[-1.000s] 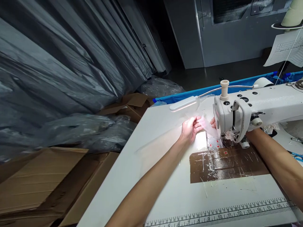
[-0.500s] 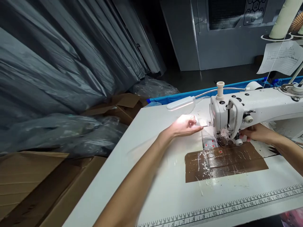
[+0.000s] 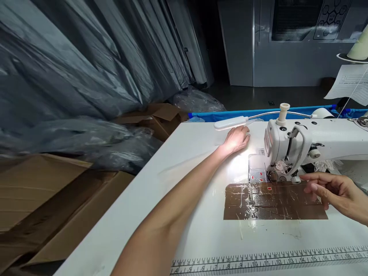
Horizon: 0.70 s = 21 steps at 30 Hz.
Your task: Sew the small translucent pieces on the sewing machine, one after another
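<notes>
My left hand (image 3: 237, 138) reaches to the back of the white table, under the white lamp (image 3: 230, 123). Its fingers point away from me, slightly bent, and nothing shows in them; the undersides of the fingers are hidden. On the right, my right hand (image 3: 342, 193) hovers over the end of the brown tape patch (image 3: 276, 203). Its fingers are apart with nothing between them, and the index fingertip is close to the white knob (image 3: 295, 179) by the needle area of the sewing machine (image 3: 330, 134).
A printed ruler strip (image 3: 267, 262) runs along the front edge. Cardboard boxes (image 3: 43, 191) and clear plastic bags (image 3: 94, 142) lie left of the table. A blue-edged tray (image 3: 209, 115) borders the back. White threads (image 3: 322, 165) lie behind the machine head.
My left hand has moved from beside the needle plate back toward the lamp and loosened its pinch. My right hand has come out from behind the machine head toward me. The view shifted slightly left.
</notes>
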{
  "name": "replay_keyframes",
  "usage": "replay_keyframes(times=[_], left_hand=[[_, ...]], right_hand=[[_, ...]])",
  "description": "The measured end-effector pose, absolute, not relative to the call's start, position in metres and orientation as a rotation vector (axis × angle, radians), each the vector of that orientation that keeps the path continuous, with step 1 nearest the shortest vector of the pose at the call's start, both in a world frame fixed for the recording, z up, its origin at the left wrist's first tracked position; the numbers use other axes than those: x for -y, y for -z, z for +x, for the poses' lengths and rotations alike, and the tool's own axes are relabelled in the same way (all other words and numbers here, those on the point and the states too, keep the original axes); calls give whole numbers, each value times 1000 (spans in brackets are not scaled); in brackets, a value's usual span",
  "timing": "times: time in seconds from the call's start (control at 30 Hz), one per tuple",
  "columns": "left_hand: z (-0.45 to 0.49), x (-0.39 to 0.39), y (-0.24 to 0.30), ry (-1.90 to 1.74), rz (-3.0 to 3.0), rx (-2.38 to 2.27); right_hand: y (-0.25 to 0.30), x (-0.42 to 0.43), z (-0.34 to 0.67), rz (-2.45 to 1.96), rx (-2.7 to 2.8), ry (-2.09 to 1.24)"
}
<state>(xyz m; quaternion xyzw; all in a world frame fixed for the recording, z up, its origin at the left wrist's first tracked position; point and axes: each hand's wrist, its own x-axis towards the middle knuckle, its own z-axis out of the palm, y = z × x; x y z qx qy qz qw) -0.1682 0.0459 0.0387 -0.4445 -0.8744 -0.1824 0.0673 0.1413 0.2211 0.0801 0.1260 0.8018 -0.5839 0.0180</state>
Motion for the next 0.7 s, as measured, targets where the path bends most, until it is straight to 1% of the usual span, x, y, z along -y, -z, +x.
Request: replay_keyframes(times=[0.13, 0.23, 0.4, 0.43, 0.6, 0.7], left_hand=[[-174, -43, -35, 363, -1436, 2672], [-168, -35, -38, 304, -1452, 2621], [-113, -6, -39, 287, -1588, 2490], [-93, 0, -36, 300, -1643, 2433], [12, 19, -13, 626, -2027, 1633], [48, 21, -9, 667, -2164, 1455]], right_hand=[[-80, -215, 137, 348, -2249, 1985], [-81, -204, 133, 380, -2049, 2122], [-82, -189, 128, 508, -1742, 2347], [-82, -188, 127, 531, -1684, 2391], [-81, -183, 122, 594, -1489, 2536], [-82, -179, 120, 645, -1434, 2566]])
